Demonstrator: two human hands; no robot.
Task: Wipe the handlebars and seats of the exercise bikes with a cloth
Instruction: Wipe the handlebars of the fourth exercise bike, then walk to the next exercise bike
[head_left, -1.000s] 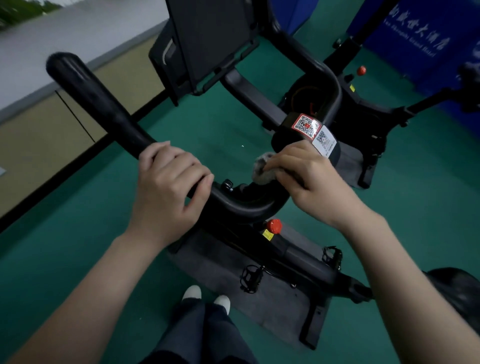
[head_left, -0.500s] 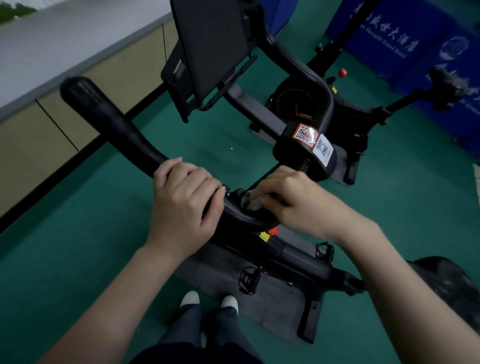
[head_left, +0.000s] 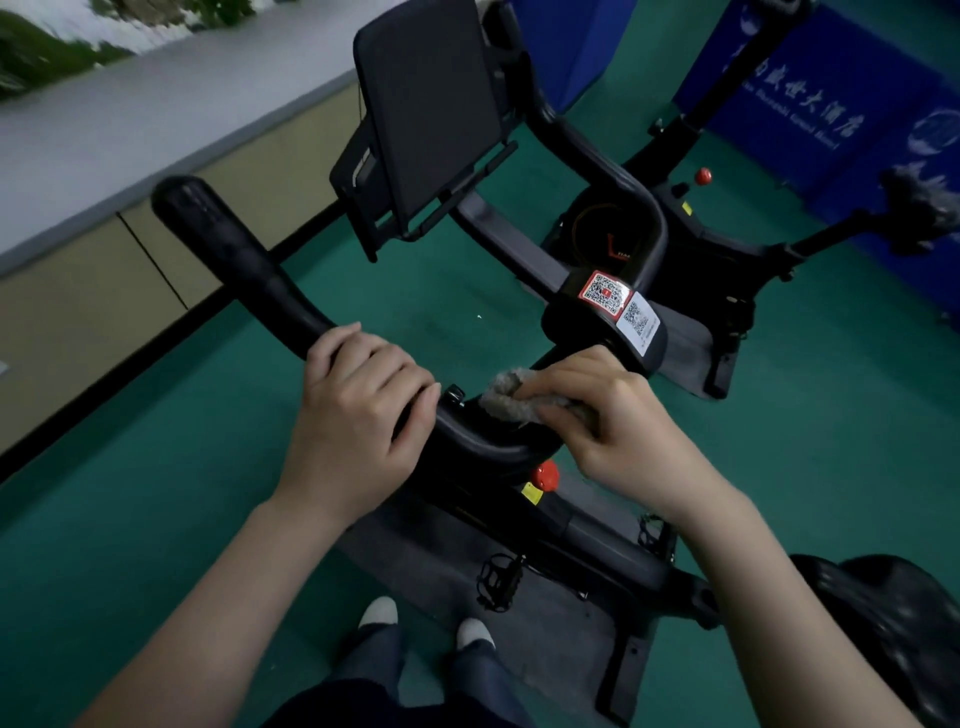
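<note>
At the handlebar crook, near bike: grey cloth lies bunched on the black handlebar, at the low bend between its two sides.
Right hand: fingers curled over the cloth, pinching it down onto the bar; thumb hidden.
Left hand: wrapped round the bar just left of the bend, fingers over the top, no cloth in it. Judged a steadying hold.
Gap between hands: near, not touching; the cloth's loose end points toward the left fingertips and stops just short of them.
Left horn axis: runs from the left hand up and away to the left, ending in a rounded tip; bare along its whole length.
Right run axis: rises from under the right hand past the QR stickers, then loops up behind the screen.
Relation that governs the next stroke: bar length lies both ways from the cloth. Leftward the path is blocked by the left hand. The right run is open and nearer the cloth hand. Judgement: stroke along the right run needs no regrip; the left horn needs the left hand lifted or shifted first.
Seat: lower right, beyond the right forearm, well apart from the cloth; right hand is the nearer.
Second bike: beyond the first, out of reach from this stance.
Progress (judged): early; one bar under way, seats and other bike to come.
Risk: a small fitting beside the bend could snag the cloth's loose end.
</note>
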